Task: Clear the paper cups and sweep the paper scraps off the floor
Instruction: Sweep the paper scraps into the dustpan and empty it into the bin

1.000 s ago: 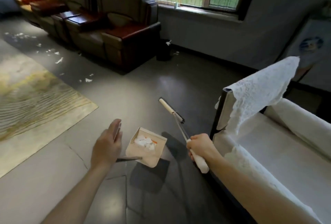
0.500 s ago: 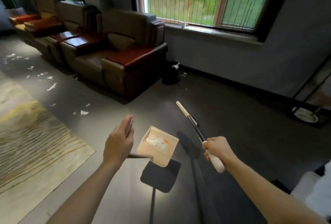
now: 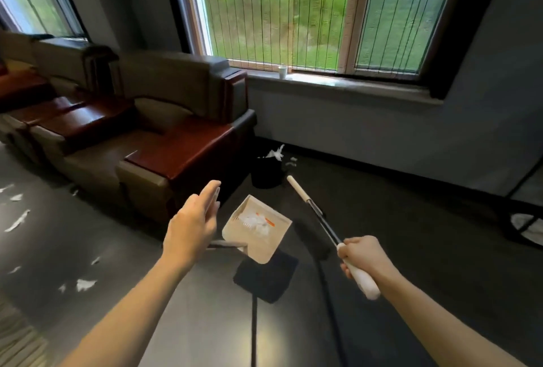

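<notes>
Your left hand (image 3: 191, 225) carries the dustpan (image 3: 257, 231) by its thin handle, which runs in under the palm. The fingers point forward and the thumb's hold is hidden. Your right hand (image 3: 360, 264) is clenched round the white grip of the broom (image 3: 320, 219), its shaft angled up and away so it stays clear of the pan.

White paper scraps (image 3: 255, 221) sit in the dustpan, which hangs above the floor (image 3: 382, 205), roughly level, probably so nothing spills. It is turned toward the black bin (image 3: 266, 172) at the armchair's (image 3: 176, 143) corner, likely the place to empty it. Paper already pokes over the bin's rim.

More torn scraps (image 3: 85, 284) lie on the floor to your left, and one paper cup (image 3: 282, 72) stands toward the left end of the window sill (image 3: 338, 83), so both jobs look unfinished.
</notes>
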`<state>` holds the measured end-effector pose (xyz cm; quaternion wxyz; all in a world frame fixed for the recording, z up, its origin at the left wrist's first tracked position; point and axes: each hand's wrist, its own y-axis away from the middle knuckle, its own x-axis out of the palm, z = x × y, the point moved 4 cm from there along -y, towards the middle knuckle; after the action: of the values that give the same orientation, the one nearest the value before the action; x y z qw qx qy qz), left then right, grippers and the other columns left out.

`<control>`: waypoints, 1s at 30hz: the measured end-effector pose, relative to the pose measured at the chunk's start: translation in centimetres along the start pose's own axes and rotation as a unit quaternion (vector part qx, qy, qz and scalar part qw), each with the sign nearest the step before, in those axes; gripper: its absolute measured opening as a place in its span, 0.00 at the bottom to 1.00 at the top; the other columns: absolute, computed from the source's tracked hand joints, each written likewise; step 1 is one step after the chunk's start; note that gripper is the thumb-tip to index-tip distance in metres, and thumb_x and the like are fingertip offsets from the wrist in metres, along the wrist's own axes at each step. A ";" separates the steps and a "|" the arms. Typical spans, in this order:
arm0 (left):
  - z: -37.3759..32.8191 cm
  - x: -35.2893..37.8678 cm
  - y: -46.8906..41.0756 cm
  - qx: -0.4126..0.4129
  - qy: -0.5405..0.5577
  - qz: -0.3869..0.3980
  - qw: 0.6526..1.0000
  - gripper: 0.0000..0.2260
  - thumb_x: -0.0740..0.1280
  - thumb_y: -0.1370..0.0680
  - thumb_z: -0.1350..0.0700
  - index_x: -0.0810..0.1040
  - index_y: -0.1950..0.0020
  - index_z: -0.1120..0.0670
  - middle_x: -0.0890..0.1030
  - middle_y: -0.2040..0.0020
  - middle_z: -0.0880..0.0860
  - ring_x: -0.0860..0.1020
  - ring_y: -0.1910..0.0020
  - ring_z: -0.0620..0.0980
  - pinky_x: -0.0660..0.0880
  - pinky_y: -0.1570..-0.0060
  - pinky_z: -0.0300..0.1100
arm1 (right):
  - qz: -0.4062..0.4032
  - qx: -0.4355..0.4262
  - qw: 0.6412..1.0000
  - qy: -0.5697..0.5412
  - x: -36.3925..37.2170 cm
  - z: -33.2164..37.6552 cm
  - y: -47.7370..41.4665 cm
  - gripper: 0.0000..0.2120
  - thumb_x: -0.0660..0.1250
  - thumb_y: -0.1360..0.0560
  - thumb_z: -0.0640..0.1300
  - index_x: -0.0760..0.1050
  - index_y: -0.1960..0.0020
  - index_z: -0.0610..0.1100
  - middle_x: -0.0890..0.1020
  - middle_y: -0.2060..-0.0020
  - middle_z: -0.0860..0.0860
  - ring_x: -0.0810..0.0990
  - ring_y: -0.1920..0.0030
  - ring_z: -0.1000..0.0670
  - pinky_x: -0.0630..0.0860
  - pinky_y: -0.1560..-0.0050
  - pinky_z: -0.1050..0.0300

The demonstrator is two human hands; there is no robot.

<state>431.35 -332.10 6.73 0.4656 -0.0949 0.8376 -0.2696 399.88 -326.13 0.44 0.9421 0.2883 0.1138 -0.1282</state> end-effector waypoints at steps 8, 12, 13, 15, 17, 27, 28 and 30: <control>4.5 7.6 -21.2 0.093 -0.062 -0.010 0.994 0.20 0.62 0.24 0.54 0.67 0.32 0.49 0.75 0.61 0.57 0.76 0.70 0.63 0.75 0.75 0.52 | -0.013 0.015 1.000 0.005 0.9 12.2 -14.3 0.21 0.64 0.25 0.33 0.70 0.33 0.40 0.81 0.58 0.39 0.78 0.70 0.50 0.75 0.74 0.60; 5.8 11.6 -30.8 0.163 -0.091 -0.006 0.982 0.20 0.67 0.23 0.59 0.69 0.32 0.52 0.75 0.64 0.57 0.74 0.76 0.60 0.72 0.79 0.46 | -0.026 0.029 0.999 -0.009 1.6 16.1 -20.5 0.21 0.65 0.25 0.34 0.70 0.32 0.41 0.81 0.57 0.39 0.78 0.70 0.50 0.75 0.75 0.61; 5.9 12.6 -33.1 0.188 -0.108 -0.007 0.976 0.19 0.67 0.23 0.59 0.70 0.33 0.53 0.75 0.64 0.57 0.73 0.78 0.59 0.72 0.80 0.45 | -0.027 0.034 0.999 -0.013 1.7 17.0 -22.0 0.21 0.65 0.25 0.34 0.70 0.32 0.41 0.81 0.57 0.39 0.78 0.70 0.50 0.75 0.75 0.60; 6.0 14.5 -37.3 0.231 -0.139 -0.007 0.963 0.17 0.63 0.22 0.58 0.69 0.34 0.53 0.74 0.65 0.56 0.71 0.80 0.57 0.71 0.83 0.43 | -0.039 0.040 0.998 -0.029 1.7 18.6 -24.6 0.20 0.65 0.25 0.34 0.71 0.34 0.41 0.80 0.59 0.39 0.78 0.70 0.49 0.75 0.73 0.59; 6.0 16.2 -41.1 0.279 -0.177 -0.002 0.944 0.17 0.64 0.22 0.58 0.68 0.34 0.52 0.74 0.65 0.56 0.71 0.81 0.55 0.70 0.84 0.42 | -0.043 0.052 0.997 -0.040 1.7 19.8 -26.8 0.20 0.65 0.25 0.33 0.71 0.34 0.40 0.80 0.60 0.38 0.78 0.70 0.49 0.75 0.72 0.58; 4.5 26.4 -52.4 0.502 -0.237 0.090 0.827 0.23 0.54 0.29 0.58 0.79 0.38 0.51 0.79 0.64 0.56 0.75 0.80 0.52 0.64 0.85 0.37 | -0.051 0.099 0.993 -0.036 -2.4 24.4 -37.1 0.21 0.64 0.26 0.32 0.71 0.33 0.39 0.80 0.63 0.38 0.76 0.74 0.49 0.74 0.74 0.58; 4.7 27.8 -52.8 0.519 -0.235 0.107 0.815 0.23 0.54 0.29 0.57 0.78 0.37 0.50 0.79 0.64 0.56 0.75 0.81 0.52 0.64 0.85 0.37 | -0.052 0.108 0.992 -0.037 -2.9 24.5 -38.0 0.22 0.64 0.26 0.32 0.70 0.33 0.39 0.80 0.62 0.38 0.77 0.73 0.49 0.74 0.73 0.58; 4.6 30.4 -52.8 0.544 -0.236 0.159 0.789 0.24 0.53 0.29 0.56 0.71 0.33 0.47 0.79 0.62 0.56 0.76 0.79 0.53 0.68 0.84 0.40 | -0.056 0.116 0.991 -0.037 -3.9 24.9 -39.5 0.22 0.65 0.25 0.32 0.70 0.32 0.40 0.80 0.60 0.37 0.77 0.72 0.49 0.75 0.73 0.58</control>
<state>413.59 -390.42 11.12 0.6597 0.2482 0.4193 -0.5722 387.63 -371.33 1.36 0.8971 0.3840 0.0794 -0.2037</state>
